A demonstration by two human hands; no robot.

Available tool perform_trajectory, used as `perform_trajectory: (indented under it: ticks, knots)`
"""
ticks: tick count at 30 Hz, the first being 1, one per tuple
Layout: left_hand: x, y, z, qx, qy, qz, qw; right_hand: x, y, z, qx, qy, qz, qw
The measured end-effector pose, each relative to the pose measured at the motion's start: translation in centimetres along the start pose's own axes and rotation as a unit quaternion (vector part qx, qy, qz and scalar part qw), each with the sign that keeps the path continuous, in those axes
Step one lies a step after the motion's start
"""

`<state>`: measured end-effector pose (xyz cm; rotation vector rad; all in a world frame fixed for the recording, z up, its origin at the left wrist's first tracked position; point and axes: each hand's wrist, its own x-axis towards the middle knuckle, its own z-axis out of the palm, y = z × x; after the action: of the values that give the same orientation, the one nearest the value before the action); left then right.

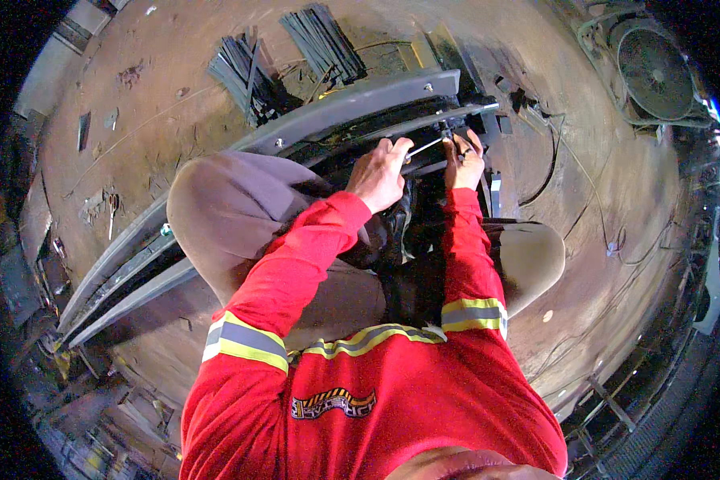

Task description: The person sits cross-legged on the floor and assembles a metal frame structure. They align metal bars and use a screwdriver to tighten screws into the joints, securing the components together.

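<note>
My left hand (382, 174) is closed around a hand tool with a slim bright metal shaft (426, 150). Its grip end is hidden in the palm, so its exact kind does not show. The shaft points to the right, toward my right hand (465, 162). My right fingers are bent together beside the shaft's far end, close to a small bolt-like fitting (446, 126) on a dark metal rail (400, 128). What they pinch is hidden. Behind the rail lies a wider grey metal beam (352, 94) with bright bolts along it. Both appear curved and run off to the left.
Two bundles of dark metal strips (322, 44) lie beyond the beam. A round fan (655, 74) stands at the far right. Cables (588, 180) trail over the brown floor there. Scissors (113, 214) lie at the left. My bent knees (224, 208) flank the work.
</note>
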<state>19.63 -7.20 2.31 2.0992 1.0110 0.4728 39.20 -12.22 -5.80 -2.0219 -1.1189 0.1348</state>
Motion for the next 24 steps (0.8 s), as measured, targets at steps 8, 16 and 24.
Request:
perform_trajectory:
  ticks: [8, 16, 24]
  knots:
    - [1.1, 4.7, -1.9, -0.135, 0.087, 0.117, 0.98, -0.8, 0.2, 0.6, 0.061, 0.013, -0.01, 0.998]
    - [11.1, 11.9, 4.4, -0.048, 0.045, 0.18, 0.981, -0.3, 1.7, 0.6, -0.004, -0.027, -0.065, 0.997]
    - [20.0, 9.1, 13.4, 0.173, -0.113, 0.112, 0.972, 0.5, 1.5, 0.9, -0.003, -0.024, -0.081, 0.996]
